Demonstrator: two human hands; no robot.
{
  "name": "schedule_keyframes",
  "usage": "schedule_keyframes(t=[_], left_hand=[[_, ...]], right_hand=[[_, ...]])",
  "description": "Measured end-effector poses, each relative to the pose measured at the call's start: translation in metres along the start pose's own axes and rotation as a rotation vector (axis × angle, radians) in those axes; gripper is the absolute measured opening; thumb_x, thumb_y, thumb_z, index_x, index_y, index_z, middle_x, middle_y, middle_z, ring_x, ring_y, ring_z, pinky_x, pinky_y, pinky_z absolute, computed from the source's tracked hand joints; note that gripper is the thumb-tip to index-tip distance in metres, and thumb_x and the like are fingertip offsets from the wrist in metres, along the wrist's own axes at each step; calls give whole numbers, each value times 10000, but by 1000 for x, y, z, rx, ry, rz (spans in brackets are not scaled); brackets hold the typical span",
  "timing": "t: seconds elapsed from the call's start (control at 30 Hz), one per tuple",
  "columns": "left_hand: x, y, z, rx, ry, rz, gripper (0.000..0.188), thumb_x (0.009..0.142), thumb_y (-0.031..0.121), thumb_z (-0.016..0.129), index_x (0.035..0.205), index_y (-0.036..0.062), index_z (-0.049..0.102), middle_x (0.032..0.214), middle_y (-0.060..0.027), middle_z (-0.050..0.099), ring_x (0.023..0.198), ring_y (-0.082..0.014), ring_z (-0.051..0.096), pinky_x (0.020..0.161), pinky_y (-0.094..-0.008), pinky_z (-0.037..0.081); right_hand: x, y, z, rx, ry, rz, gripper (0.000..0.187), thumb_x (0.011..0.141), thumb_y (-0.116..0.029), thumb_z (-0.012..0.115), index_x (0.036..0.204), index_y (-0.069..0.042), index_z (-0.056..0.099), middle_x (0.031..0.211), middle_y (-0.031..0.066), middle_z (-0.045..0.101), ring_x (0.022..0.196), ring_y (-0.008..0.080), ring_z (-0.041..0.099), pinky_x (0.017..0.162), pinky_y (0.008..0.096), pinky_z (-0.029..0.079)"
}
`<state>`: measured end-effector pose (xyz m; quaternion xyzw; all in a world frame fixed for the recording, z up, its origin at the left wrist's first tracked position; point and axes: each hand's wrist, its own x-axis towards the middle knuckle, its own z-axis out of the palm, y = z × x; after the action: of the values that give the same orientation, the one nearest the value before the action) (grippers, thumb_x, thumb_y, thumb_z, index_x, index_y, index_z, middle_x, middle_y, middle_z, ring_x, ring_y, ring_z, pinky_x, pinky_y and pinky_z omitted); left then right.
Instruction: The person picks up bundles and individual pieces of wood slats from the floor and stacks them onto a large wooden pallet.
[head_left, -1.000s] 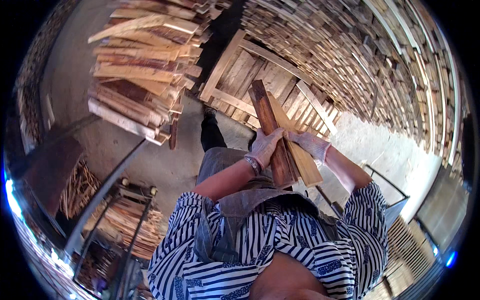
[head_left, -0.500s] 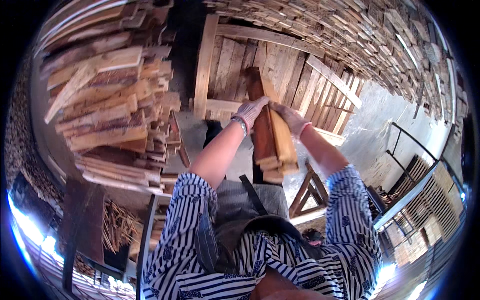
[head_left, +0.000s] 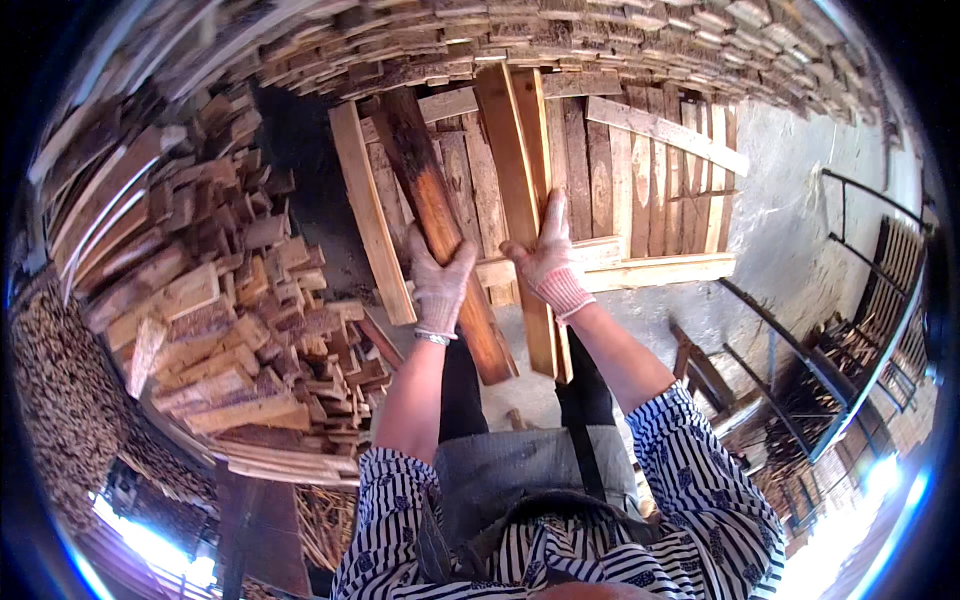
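Note:
My gloved left hand (head_left: 440, 285) is closed round a wooden plank (head_left: 432, 195), dark and bark-brown at its far end and orange-brown nearer me. In my gloved right hand (head_left: 548, 265) are pale yellowish planks (head_left: 510, 160), at least two lying side by side, gripped by their edges. Both loads point away from me, with a gap between them. Beneath their far parts lies a shallow wooden crate (head_left: 660, 272) with a slatted base and a raised border of boards.
Rough cut boards (head_left: 230, 330) are heaped to my left. A wall of stacked wood pieces (head_left: 590, 50) runs along the far side. At the right stands a metal-framed rack (head_left: 850, 370) on the pale concrete floor (head_left: 775, 200). A small wooden stand (head_left: 700, 365) is near my right forearm.
The planks, held together in one bundle before, are now split between my hands. My hands have moved apart, and the view has shifted.

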<state>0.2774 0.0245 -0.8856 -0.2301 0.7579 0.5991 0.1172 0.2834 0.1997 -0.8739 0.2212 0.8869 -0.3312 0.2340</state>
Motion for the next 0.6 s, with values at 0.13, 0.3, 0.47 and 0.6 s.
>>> schedule_keyframes(t=[0.13, 0.3, 0.47, 0.6], left_hand=[[72, -75, -1, 159, -80, -93, 863, 853, 261, 742, 1495, -61, 264, 1258, -236, 591, 1099, -295, 622, 935, -368, 512], [95, -126, -6, 352, -74, -67, 780, 976, 393, 569, 1523, -47, 228, 1335, -269, 559, 1162, -383, 607, 989, -392, 491], [80, -104, -26, 767, -54, 34, 774, 997, 487, 480, 1532, -11, 227, 1462, -284, 442, 1210, -448, 558, 1047, -475, 435], [110, -121, -83, 743, 232, 63, 806, 997, 536, 459, 1550, 19, 181, 1489, -272, 421, 1261, -411, 528, 1055, -434, 433]], right_hand=[[56, 6, 37, -170, -15, 149, 1114, 835, -333, 765, 1580, -99, -29, 1387, 284, 443, 1238, 416, 527, 1012, 478, 477], [92, 31, 72, -218, 13, 189, 1071, 817, -361, 771, 1577, -118, 56, 1353, 265, 480, 1194, 398, 555, 976, 453, 504], [85, 71, 55, 597, -100, -59, 1156, 732, -132, 858, 1564, -12, 64, 1499, 239, 399, 1377, 315, 430, 1105, 375, 429], [79, 64, 61, 776, -271, -97, 1165, 748, -113, 865, 1562, 16, 41, 1533, 215, 359, 1384, 259, 400, 1142, 338, 353]])
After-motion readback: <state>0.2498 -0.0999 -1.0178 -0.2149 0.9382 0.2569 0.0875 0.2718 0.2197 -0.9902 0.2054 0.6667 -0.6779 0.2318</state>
